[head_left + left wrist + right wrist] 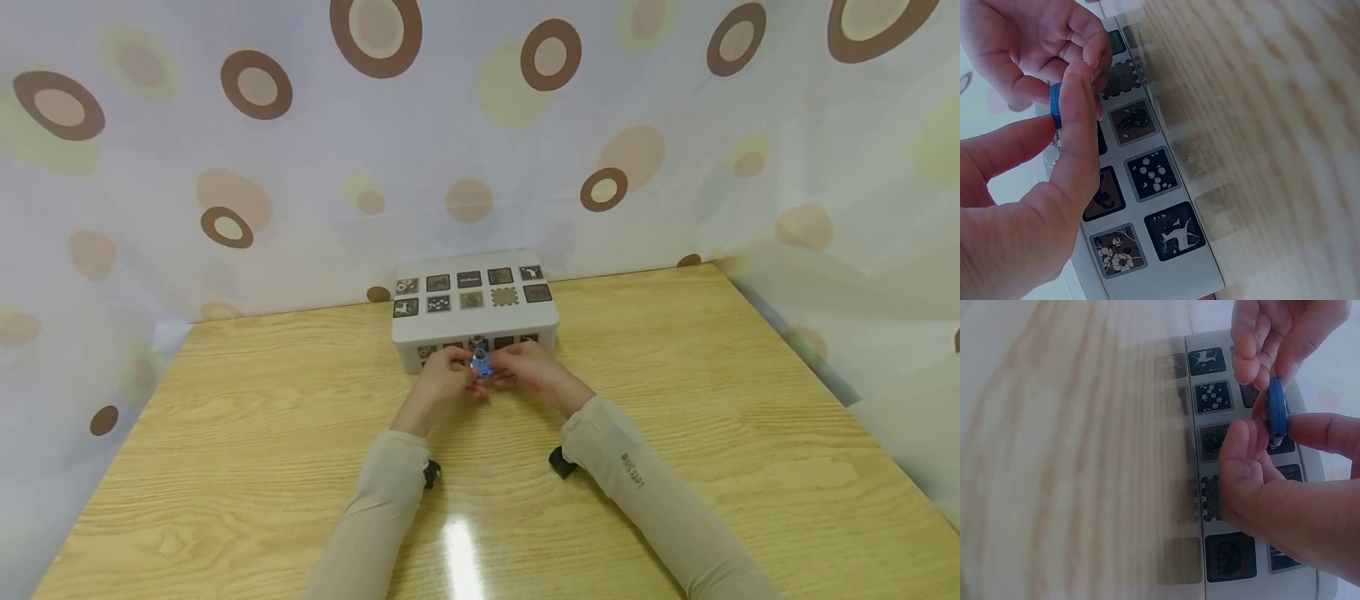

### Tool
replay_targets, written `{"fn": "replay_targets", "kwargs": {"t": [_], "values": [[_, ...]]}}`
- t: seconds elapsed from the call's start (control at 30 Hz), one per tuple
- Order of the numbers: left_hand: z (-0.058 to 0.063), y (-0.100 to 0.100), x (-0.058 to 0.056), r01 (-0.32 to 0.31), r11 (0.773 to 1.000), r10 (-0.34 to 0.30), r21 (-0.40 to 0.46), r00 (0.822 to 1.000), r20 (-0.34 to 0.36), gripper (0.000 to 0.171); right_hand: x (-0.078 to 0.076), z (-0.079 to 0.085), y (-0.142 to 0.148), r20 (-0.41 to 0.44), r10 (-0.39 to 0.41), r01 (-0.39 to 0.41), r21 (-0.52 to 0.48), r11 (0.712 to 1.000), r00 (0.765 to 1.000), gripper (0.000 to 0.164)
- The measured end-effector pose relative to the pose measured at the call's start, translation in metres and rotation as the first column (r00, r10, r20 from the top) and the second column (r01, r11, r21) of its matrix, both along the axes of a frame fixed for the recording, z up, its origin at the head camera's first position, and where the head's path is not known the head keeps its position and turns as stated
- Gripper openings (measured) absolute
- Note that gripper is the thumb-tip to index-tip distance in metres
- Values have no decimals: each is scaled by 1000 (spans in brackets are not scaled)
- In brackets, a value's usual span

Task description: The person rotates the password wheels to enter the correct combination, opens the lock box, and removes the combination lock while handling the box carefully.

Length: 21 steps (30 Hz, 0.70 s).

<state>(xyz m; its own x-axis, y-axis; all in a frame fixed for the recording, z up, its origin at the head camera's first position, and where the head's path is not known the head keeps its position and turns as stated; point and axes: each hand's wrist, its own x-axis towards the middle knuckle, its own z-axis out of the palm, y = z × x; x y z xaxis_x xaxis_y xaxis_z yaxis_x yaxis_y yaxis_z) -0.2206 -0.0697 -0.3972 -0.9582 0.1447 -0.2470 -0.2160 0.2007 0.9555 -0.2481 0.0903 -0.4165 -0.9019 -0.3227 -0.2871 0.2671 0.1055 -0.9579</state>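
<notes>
In the head view, a small blue piece [481, 363] sits between the two hands, above the wooden table [270, 433] and just in front of the near side of a white box [480, 326]. The left hand [441, 379] pinches it from the left; the right hand [534, 372] pinches it from the right. Good handling here probably means steady, light pressure from both sides, and turning the piece by the fingertips so its round face stays visible. On the right sleeve [663, 504] there is dark lettering [632, 469], which seems to read "Let's Slim". A dark square [468, 280] on the lid's far row carries a pale word, too small to make out.

In the left wrist view, the left thumb and forefinger hold the piece by its flat sides, the right fingertips close beside it. Keeping the grip near the edge would likely leave room for the other hand.

In the right wrist view, the right thumb presses one face, the fingers curled at the other. A shiny bit shows at the piece's end; it looks best left uncovered. No writing is legible on the piece.
</notes>
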Motion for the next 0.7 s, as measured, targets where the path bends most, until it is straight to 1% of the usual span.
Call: {"fn": "replay_targets", "kwargs": {"t": [0.17,0.3,0.53,0.7], "values": [[0,0,-1,11,1000,-11,-14,1000,-3,33,1,1,0,-18,16,-16,3,1000,1000,38],[1,0,-1,6,1000,-6,-26,1000,14,34,1,1,0,-26,20,-20,2,1000,999,38],[0,0,-1,4,1000,-3,-27,1000,30,36,1,0,-1,-18,9,-8,5,1000,1000,37],[0,0,-1,4,1000,-4,-22,1000,24,35,1,0,-2,-17,8,-8,2,1000,1000,37]]}}
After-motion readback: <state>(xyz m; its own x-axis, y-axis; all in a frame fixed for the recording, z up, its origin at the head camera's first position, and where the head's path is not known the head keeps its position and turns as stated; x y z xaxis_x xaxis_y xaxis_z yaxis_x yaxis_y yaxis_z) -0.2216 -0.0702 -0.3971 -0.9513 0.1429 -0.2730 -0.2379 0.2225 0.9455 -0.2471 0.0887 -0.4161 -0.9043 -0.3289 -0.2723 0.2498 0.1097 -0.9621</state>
